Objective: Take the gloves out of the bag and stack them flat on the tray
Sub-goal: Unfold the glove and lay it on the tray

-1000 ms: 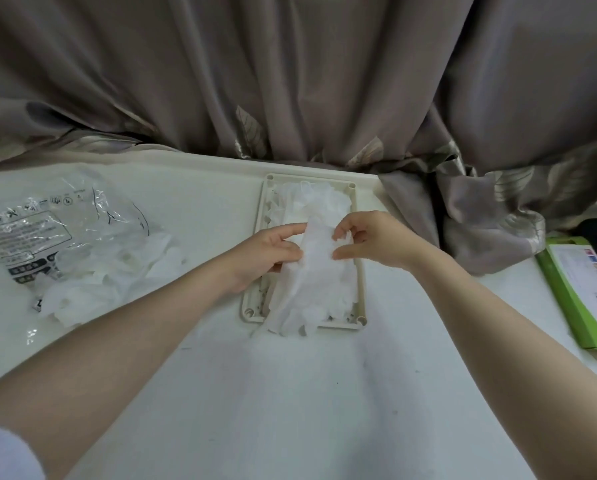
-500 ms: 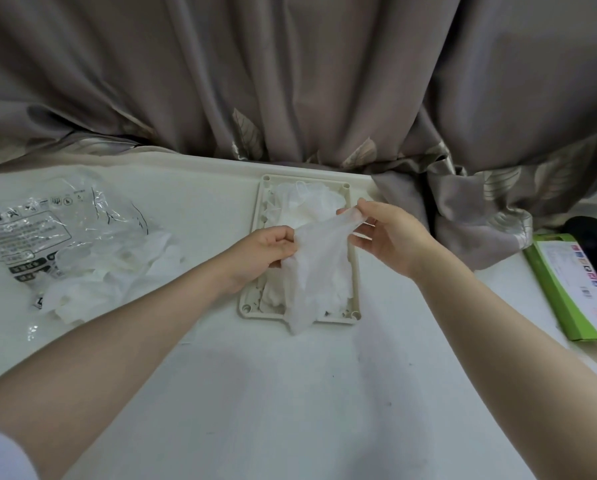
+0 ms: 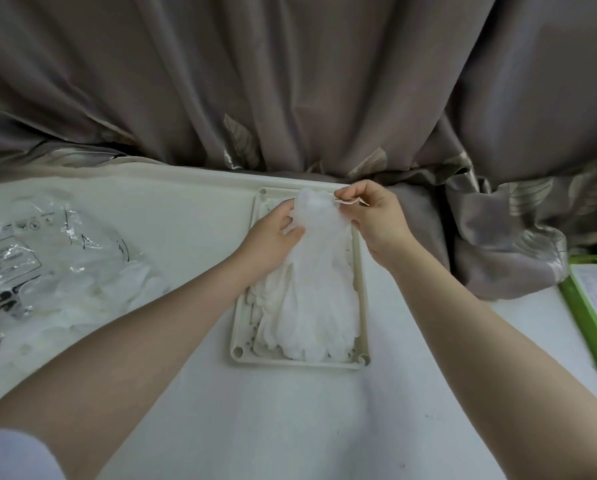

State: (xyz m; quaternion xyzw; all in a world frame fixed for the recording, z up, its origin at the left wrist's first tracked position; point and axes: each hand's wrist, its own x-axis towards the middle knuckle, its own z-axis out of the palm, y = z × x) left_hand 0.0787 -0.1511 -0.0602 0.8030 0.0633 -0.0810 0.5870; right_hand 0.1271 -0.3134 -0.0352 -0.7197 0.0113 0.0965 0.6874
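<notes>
A cream rectangular tray point(image 3: 362, 306) lies in the middle of the white table with a stack of thin white gloves in it. The top glove point(image 3: 319, 289) is spread over the stack, fingers toward me. My left hand point(image 3: 273, 235) holds its cuff at the left side, thumb on top. At the cuff's far right corner my right hand point(image 3: 376, 216) pinches it between thumb and fingers. A clear plastic bag point(image 3: 23, 244) with printed labels lies at the far left, with loose white gloves point(image 3: 96, 292) spilling from it onto the table.
A grey-brown curtain point(image 3: 290, 81) hangs behind the table and bunches onto it just right of the tray point(image 3: 498, 237). A green box point(image 3: 591, 306) lies at the right edge. The white table point(image 3: 290, 427) stretches toward me in front of the tray.
The glove was held up crumpled over the tray; now it lies lengthwise along the stack. Both hands have moved to the far end of the tray, holding the cuff.
</notes>
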